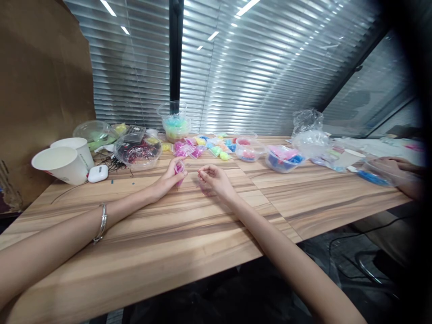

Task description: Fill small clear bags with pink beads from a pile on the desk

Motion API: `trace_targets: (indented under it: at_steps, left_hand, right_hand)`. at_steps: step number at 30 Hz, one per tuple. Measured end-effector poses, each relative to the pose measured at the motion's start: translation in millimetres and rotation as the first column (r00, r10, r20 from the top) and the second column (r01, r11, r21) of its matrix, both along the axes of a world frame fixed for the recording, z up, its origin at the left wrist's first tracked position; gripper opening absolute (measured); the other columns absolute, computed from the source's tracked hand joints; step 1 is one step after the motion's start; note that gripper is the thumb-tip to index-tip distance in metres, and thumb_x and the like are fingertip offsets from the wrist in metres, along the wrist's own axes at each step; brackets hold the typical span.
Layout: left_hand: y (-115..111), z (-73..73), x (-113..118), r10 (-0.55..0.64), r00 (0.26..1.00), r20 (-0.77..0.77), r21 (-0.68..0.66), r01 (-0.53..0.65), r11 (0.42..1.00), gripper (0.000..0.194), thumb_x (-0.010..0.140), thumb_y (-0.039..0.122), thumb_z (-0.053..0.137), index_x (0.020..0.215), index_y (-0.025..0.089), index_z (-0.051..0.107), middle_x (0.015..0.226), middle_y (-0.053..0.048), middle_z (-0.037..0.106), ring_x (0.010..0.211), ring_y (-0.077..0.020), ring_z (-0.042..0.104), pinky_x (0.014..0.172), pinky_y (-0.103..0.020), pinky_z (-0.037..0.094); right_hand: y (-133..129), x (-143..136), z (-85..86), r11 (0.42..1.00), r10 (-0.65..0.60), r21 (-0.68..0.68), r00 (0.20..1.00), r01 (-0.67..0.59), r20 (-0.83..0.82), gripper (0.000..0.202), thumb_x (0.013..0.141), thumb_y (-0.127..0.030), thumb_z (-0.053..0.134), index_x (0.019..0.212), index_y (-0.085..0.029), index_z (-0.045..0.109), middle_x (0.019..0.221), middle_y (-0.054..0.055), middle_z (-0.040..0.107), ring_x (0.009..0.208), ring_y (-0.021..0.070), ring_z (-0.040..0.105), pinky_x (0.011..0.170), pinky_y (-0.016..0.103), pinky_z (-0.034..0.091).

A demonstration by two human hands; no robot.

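My left hand [169, 177], a silver bangle on its wrist, is closed round a small clear bag with pink-purple contents [180, 173] above the wooden table [162, 247]. Just to the right, my right hand [216, 179] has its thumb and fingertips pinched together; what they hold, if anything, is too small to name. Beneath the right hand lies a faint clear, pinkish item [206, 191]. Beyond both hands are small bags of purple [184, 149], yellow, blue and orange material.
Two paper cups [56, 164], a white case [98, 173] and a clear bowl of dark strands [138, 155] stand left. Plastic tubs, including one with pink and blue bags [283, 158], line the back. Another person's hand [391, 165] is at far right.
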State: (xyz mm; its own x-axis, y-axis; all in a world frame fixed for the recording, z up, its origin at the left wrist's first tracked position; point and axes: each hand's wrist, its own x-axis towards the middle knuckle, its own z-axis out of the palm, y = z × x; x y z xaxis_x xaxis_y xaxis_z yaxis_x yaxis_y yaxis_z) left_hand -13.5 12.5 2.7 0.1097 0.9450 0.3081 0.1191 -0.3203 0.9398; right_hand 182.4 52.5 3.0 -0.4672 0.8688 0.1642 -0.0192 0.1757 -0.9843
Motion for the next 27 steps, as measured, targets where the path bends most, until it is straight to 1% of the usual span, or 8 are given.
trace_targets:
  at_steps: [3, 6, 9, 11, 15, 20, 23, 27]
  left_hand:
    - [-5, 3.4, 2, -0.076, 0.997, 0.025, -0.082, 0.078, 0.994, 0.059, 0.08, 0.045, 0.06, 0.129, 0.025, 0.036, 0.091, -0.001, 0.057, 0.071, -0.0109, 0.055, 0.062, -0.022, 0.044]
    - [-9, 6.4, 3, -0.123, 0.989, 0.084, -0.136, 0.134, 0.982, 0.058, 0.076, 0.046, 0.065, 0.12, 0.026, 0.033, 0.09, -0.002, 0.062, 0.072, -0.0125, 0.059, 0.061, -0.022, 0.045]
    - [-10, 8.0, 4, -0.174, 0.982, 0.078, -0.143, 0.184, 0.972, 0.05, 0.073, 0.047, 0.068, 0.106, 0.025, 0.038, 0.085, 0.0, 0.063, 0.068, -0.0105, 0.058, 0.061, -0.021, 0.044]
    - [-10, 8.3, 4, -0.202, 0.978, 0.054, -0.131, 0.208, 0.969, 0.046, 0.073, 0.044, 0.07, 0.102, 0.023, 0.042, 0.089, -0.001, 0.062, 0.072, -0.0098, 0.058, 0.064, -0.02, 0.045]
    - [-8, 8.1, 4, -0.188, 0.981, 0.043, -0.119, 0.192, 0.974, 0.044, 0.073, 0.039, 0.071, 0.104, 0.021, 0.045, 0.102, -0.004, 0.059, 0.089, -0.0121, 0.059, 0.076, -0.021, 0.046]
    - [-7, 8.0, 4, -0.151, 0.986, 0.071, -0.128, 0.159, 0.979, 0.046, 0.072, 0.04, 0.072, 0.104, 0.021, 0.045, 0.109, -0.004, 0.058, 0.098, -0.0151, 0.057, 0.087, -0.026, 0.044]
    - [-6, 6.5, 3, -0.17, 0.984, 0.06, -0.117, 0.176, 0.977, 0.045, 0.072, 0.039, 0.072, 0.104, 0.021, 0.047, 0.109, -0.004, 0.057, 0.101, -0.0158, 0.057, 0.089, -0.027, 0.043]
    - [-5, 4.6, 2, -0.174, 0.983, 0.051, -0.121, 0.179, 0.976, 0.046, 0.071, 0.04, 0.073, 0.104, 0.02, 0.048, 0.108, -0.004, 0.058, 0.1, -0.0159, 0.057, 0.089, -0.027, 0.043]
  right_hand:
    - [1, -1, 1.3, 0.999, -0.025, 0.046, 1.0, 0.025, -0.004, 0.029, 0.076, -0.043, 0.066, 0.091, -0.019, 0.06, 0.088, 0.004, 0.063, 0.066, 0.0133, 0.059, 0.05, 0.021, 0.048]
    - [0, -3, 2.9, 0.994, -0.046, 0.096, 0.999, 0.048, -0.021, 0.025, 0.076, -0.04, 0.067, 0.09, -0.019, 0.064, 0.091, 0.006, 0.066, 0.072, 0.0162, 0.061, 0.055, 0.024, 0.05]
    - [-3, -4, 6.7, 0.98, -0.057, 0.188, 0.997, 0.065, -0.047, 0.023, 0.079, -0.038, 0.066, 0.091, -0.019, 0.066, 0.096, 0.006, 0.068, 0.08, 0.019, 0.063, 0.063, 0.028, 0.052]
    - [-5, -4, 9.8, 0.963, -0.061, 0.259, 0.996, 0.074, -0.058, 0.023, 0.079, -0.038, 0.066, 0.093, -0.019, 0.068, 0.097, 0.006, 0.068, 0.086, 0.02, 0.064, 0.071, 0.03, 0.053]
    - [-9, -2, 13.4, 0.908, -0.061, 0.412, 0.997, 0.078, -0.055, 0.019, 0.079, -0.036, 0.068, 0.091, -0.021, 0.071, 0.094, 0.005, 0.07, 0.09, 0.0202, 0.064, 0.083, 0.034, 0.05]
    - [-11, 1, 14.7, 0.828, -0.041, 0.561, 0.999, 0.021, 0.022, 0.012, 0.082, -0.028, 0.067, 0.092, -0.024, 0.072, 0.095, 0.002, 0.07, 0.095, 0.0187, 0.061, 0.09, 0.034, 0.045]
    - [-12, 2, 15.7, 0.8, -0.02, 0.6, 0.998, -0.017, 0.056, 0.011, 0.083, -0.025, 0.066, 0.092, -0.024, 0.072, 0.095, 0.001, 0.07, 0.096, 0.0179, 0.06, 0.092, 0.034, 0.044]
    - [-12, 1, 15.5, 0.796, -0.021, 0.605, 0.997, -0.028, 0.073, 0.011, 0.083, -0.024, 0.066, 0.092, -0.024, 0.072, 0.094, 0.002, 0.069, 0.095, 0.0177, 0.06, 0.091, 0.033, 0.044]
